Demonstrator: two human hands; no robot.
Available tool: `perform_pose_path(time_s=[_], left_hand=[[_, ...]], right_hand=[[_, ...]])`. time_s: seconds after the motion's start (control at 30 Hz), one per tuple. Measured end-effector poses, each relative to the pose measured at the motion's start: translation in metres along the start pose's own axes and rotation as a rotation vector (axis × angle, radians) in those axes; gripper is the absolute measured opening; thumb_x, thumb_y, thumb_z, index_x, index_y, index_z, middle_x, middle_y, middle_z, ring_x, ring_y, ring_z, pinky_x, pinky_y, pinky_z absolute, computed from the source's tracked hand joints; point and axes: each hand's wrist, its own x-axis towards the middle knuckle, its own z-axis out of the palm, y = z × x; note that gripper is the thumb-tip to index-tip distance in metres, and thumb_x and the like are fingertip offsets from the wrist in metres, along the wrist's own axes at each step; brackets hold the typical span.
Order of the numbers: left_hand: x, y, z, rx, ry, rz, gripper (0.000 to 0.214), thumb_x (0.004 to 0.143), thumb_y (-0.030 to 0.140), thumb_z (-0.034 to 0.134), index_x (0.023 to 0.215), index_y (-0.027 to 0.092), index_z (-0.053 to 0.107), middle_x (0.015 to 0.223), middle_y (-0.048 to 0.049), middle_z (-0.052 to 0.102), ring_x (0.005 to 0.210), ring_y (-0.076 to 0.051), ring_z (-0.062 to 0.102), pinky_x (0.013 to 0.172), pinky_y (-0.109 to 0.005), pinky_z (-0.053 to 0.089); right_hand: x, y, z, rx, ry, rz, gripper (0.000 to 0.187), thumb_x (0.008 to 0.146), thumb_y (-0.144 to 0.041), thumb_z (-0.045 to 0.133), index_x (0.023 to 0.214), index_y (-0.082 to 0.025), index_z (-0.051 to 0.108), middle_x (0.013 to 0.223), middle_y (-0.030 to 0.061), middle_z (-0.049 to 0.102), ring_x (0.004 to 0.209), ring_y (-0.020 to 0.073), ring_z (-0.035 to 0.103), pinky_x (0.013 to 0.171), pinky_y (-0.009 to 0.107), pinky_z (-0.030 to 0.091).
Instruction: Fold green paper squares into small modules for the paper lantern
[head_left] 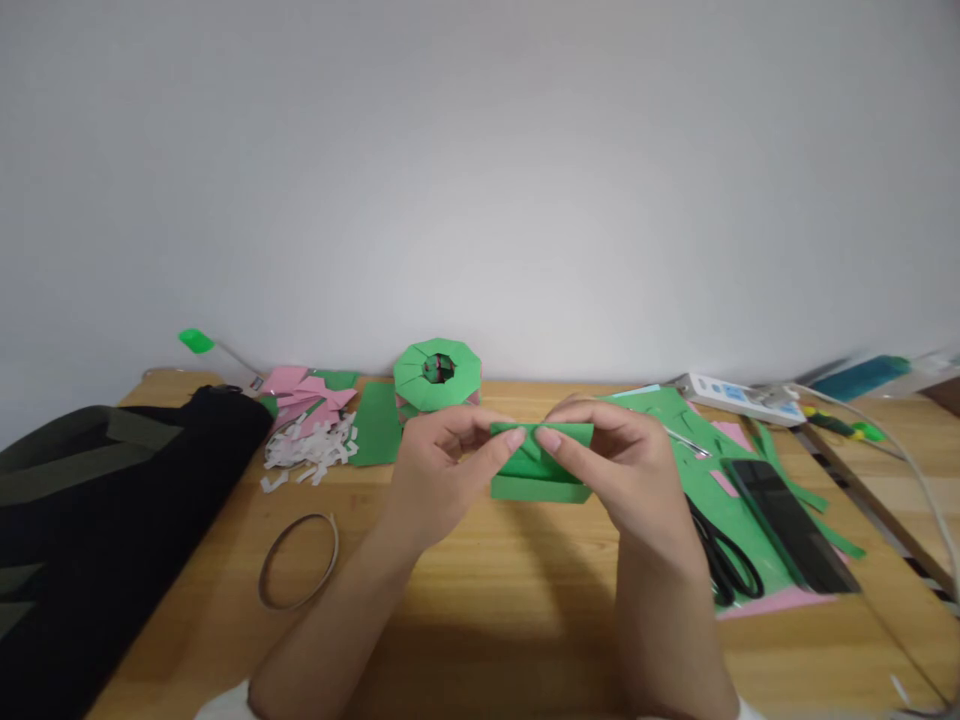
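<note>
A small sheet of green paper [541, 488] with a fold across it is held up above the wooden table. My left hand [446, 470] pinches its upper edge, thumb in front and fingers behind. On the other side my right hand [626, 460] grips the same edge, its thumb close to the left thumb near the middle. The lower part of the paper bends toward me as a flap. Behind my left hand stands a round folded-paper piece [466, 375], green on top with a dark hole in its centre.
To the left lie pink paper pieces [300, 385], white paper scraps [311, 445], a ring-shaped band [262, 575] and a black cloth bag [112, 560]. On the right are green sheets [739, 535], black-handled scissors [731, 560], a phone [787, 525] and a power strip [742, 398].
</note>
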Motion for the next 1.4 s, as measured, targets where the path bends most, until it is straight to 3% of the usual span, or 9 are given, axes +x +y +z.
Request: perform_pose_path(time_s=[0.23,0.53,0.9,1.17,1.4], left_hand=[[-0.001,-0.003,-0.002,0.037,-0.038,0.034,0.004,0.075,0.021,0.07,0.072,0.019,0.072,0.066,0.0001,0.071,0.061,-0.013,0.065,0.058,-0.022,0.053],[-0.001,0.001,-0.005,0.31,-0.063,0.145,0.008,0.077,0.019,0.067,0.07,0.018,0.07,0.065,-0.0007,0.07,0.062,-0.014,0.063,0.06,-0.023,0.05],[0.002,-0.007,-0.005,0.177,-0.07,0.152,0.005,0.077,0.017,0.068,0.073,0.018,0.071,0.067,0.001,0.071,0.062,-0.01,0.063,0.058,-0.017,0.05],[0.002,0.001,-0.006,0.097,-0.108,0.078,0.012,0.078,0.02,0.067,0.067,0.018,0.072,0.062,0.001,0.068,0.058,-0.01,0.058,0.055,-0.019,0.048],[0.002,0.003,-0.003,0.061,0.019,0.035,0.015,0.075,0.025,0.071,0.062,0.019,0.073,0.055,0.0019,0.063,0.053,-0.01,0.051,0.05,-0.021,0.042]], right_hand=[[0.001,-0.003,0.0,-0.037,-0.026,-0.027,0.003,0.072,-0.02,0.072,0.071,-0.021,0.071,0.068,-0.0005,0.069,0.061,0.0134,0.061,0.054,0.026,0.045],[0.004,-0.006,-0.01,-0.242,-0.204,-0.187,0.01,0.082,-0.017,0.065,0.073,-0.02,0.068,0.067,-0.0005,0.066,0.061,0.0126,0.058,0.057,0.028,0.043],[0.002,-0.005,-0.01,-0.209,-0.183,-0.202,0.008,0.082,-0.016,0.066,0.075,-0.019,0.067,0.069,-0.0009,0.065,0.063,0.011,0.057,0.058,0.026,0.043],[0.003,-0.003,-0.01,-0.132,-0.182,-0.141,0.01,0.081,-0.013,0.066,0.074,-0.019,0.066,0.069,-0.0031,0.064,0.064,0.009,0.056,0.059,0.024,0.042],[0.003,-0.004,-0.009,-0.1,-0.169,-0.109,0.01,0.079,-0.012,0.067,0.072,-0.02,0.067,0.067,-0.0034,0.065,0.063,0.0089,0.054,0.059,0.024,0.041]])
